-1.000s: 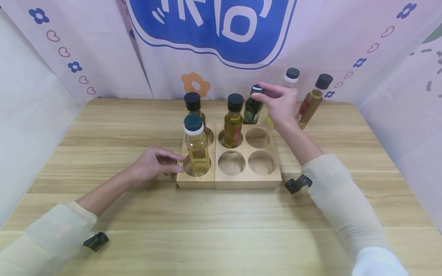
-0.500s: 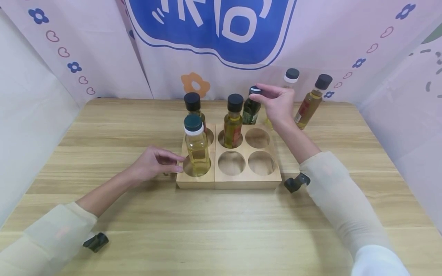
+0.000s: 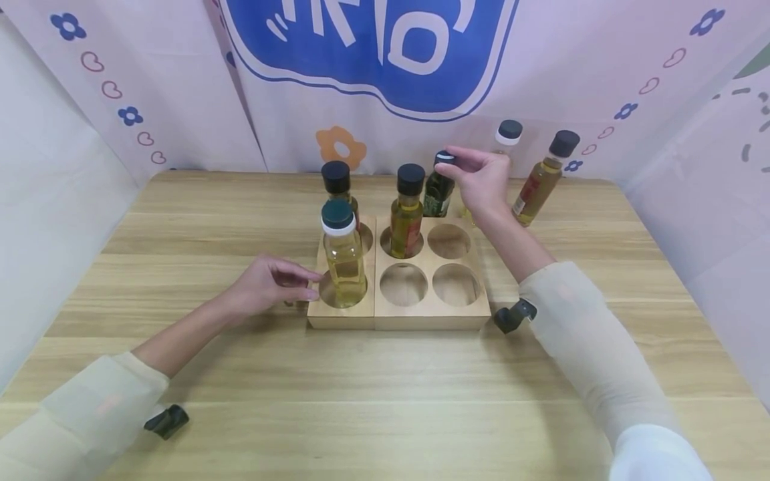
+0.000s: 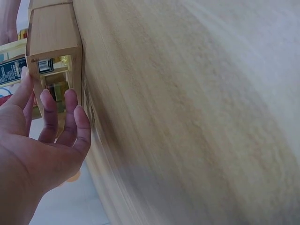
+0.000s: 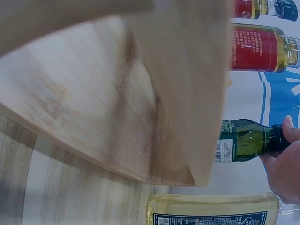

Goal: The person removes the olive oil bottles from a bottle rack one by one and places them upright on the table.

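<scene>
My right hand [image 3: 486, 180] pinches the dark cap of a small dark green glass bottle [image 3: 438, 195] behind the wooden bottle rack [image 3: 433, 322]. In the right wrist view the green bottle [image 5: 248, 140] shows a white barcode label, with thumb and finger at its cap; the rack hides its base. My left hand [image 3: 265, 287] rests its fingertips at the rack's left end, fingers loosely bent, as the left wrist view also shows. Near them a clear bottle of pale yellow oil [image 3: 345, 267] with a green cap stands in the front left hole.
Two black-capped oil bottles, one at the left [image 3: 335, 177] and one in the middle [image 3: 406, 220], stand in back-row holes. Behind my right forearm are a white-necked bottle [image 3: 508, 133] and a red-labelled bottle [image 3: 537, 187]. A printed cloth [image 3: 289, 120] hangs behind the table.
My right hand and the green bottle have shifted slightly left, and the bottle is a little more upright. The left hand has stayed where it was.
</scene>
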A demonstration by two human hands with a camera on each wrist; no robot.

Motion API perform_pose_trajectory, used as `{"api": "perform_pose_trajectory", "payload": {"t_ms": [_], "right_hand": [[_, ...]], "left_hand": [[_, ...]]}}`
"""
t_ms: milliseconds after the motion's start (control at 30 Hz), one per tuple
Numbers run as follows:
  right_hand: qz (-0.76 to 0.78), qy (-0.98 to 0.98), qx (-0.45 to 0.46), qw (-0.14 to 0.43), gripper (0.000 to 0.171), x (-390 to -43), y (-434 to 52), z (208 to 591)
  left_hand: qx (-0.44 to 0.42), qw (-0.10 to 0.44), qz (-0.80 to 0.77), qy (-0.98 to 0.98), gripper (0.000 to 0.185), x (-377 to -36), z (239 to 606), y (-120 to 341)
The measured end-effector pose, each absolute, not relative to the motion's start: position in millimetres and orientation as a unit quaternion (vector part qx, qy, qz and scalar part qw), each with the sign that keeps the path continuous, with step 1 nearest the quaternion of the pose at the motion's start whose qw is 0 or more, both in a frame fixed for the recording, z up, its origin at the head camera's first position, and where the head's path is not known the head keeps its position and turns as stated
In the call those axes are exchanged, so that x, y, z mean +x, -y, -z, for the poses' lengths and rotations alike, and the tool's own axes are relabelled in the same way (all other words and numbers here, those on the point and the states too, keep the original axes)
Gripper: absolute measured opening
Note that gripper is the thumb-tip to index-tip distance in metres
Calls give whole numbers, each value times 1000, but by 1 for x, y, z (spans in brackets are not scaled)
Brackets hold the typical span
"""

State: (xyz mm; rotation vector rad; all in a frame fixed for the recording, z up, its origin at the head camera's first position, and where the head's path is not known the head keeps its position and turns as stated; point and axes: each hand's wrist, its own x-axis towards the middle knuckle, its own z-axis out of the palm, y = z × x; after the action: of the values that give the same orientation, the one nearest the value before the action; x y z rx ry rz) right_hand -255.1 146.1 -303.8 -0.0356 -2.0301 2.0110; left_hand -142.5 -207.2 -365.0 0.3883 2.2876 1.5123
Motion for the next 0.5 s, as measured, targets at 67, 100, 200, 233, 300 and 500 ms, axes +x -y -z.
{"api": "perform_pose_trajectory", "payload": {"t_ms": [67, 100, 200, 233, 300, 500], "right_hand": [[-691, 709, -15, 142, 38, -256, -146, 304], [-689, 711, -16, 142, 38, -256, -146, 304], [-685, 714, -20, 141, 39, -258, -145, 305], [-683, 716, -21, 140, 39, -258, -146, 306], [-681, 719, -23, 138, 39, -259, -146, 307], [-674, 727, -31, 130, 39, -260, -147, 308]], "left_hand": [[139, 185, -536, -812, 33, -143, 365, 207], [140, 185, -535, -812, 33, -143, 365, 207], [140, 186, -533, -813, 33, -143, 364, 207], [140, 186, -533, -813, 33, -143, 364, 208], [139, 187, -533, -813, 33, -143, 364, 208], [139, 188, -536, -811, 33, -142, 364, 208]]}}
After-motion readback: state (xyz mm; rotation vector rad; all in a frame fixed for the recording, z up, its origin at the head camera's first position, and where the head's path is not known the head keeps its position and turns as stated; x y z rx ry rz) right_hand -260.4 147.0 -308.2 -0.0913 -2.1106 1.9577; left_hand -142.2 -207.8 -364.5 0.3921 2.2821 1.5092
